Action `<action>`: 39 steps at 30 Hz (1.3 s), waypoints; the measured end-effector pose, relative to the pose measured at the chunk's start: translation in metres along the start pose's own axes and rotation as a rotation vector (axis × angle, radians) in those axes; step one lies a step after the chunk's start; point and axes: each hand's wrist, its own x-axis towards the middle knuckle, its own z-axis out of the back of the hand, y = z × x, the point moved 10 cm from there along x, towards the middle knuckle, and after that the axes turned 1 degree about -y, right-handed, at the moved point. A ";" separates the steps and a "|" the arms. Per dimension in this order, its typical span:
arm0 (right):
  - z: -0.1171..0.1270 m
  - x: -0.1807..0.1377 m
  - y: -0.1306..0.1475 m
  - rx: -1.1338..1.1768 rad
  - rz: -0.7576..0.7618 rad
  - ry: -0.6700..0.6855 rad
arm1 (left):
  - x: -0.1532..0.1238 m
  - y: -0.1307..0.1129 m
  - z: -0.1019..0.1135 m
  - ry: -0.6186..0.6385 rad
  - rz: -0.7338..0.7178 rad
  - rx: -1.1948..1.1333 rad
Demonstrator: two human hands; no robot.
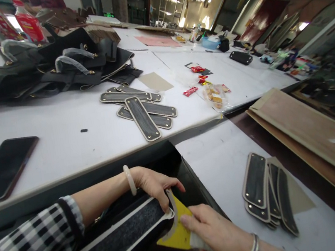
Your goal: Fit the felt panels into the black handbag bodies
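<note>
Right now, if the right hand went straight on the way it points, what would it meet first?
Beyond the yellow sheet it holds, the right hand would probably meet the left hand, at the pale-edged black strip's end; depth is unclear.

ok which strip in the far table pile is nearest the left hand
The strip laid over others, its near end pointing toward the left hand. The other strips there run more sideways and lie farther from that hand.

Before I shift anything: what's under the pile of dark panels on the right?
A beige sheet sticks out beneath the dark panels, over the white tabletop. Whatever the panels cover can't be seen.
</note>
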 end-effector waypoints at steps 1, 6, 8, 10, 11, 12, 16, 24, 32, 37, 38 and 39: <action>0.000 0.000 0.001 -0.008 -0.012 -0.002 | 0.000 0.000 0.000 -0.004 -0.002 0.002; -0.001 0.001 0.001 -0.001 -0.022 0.001 | 0.000 0.003 0.000 -0.012 -0.001 -0.021; -0.003 0.002 -0.003 0.013 -0.024 0.010 | 0.000 0.003 0.001 -0.017 -0.005 -0.026; -0.003 0.003 -0.005 0.007 -0.003 -0.003 | 0.000 0.002 0.001 -0.021 -0.011 -0.025; -0.003 0.004 -0.006 0.006 0.001 -0.011 | -0.001 0.002 0.002 -0.025 -0.013 -0.022; -0.003 0.004 -0.007 0.007 -0.001 -0.016 | -0.001 0.001 0.002 -0.029 -0.014 -0.018; -0.006 0.004 -0.008 0.020 -0.051 0.002 | -0.002 0.001 0.003 -0.036 -0.019 -0.008; -0.011 0.001 0.001 0.026 -0.072 0.009 | -0.004 0.000 0.005 -0.051 -0.047 0.036; -0.019 0.001 -0.004 0.071 -0.122 -0.047 | -0.006 -0.001 0.004 -0.064 -0.036 0.025; -0.024 0.003 -0.005 0.145 -0.118 -0.057 | -0.008 -0.001 0.005 -0.068 -0.028 -0.034; -0.025 0.003 -0.005 0.158 -0.119 -0.061 | -0.008 -0.002 0.004 -0.065 -0.032 -0.044; -0.026 0.003 -0.005 0.173 -0.118 -0.065 | -0.009 -0.003 0.004 -0.062 -0.039 -0.048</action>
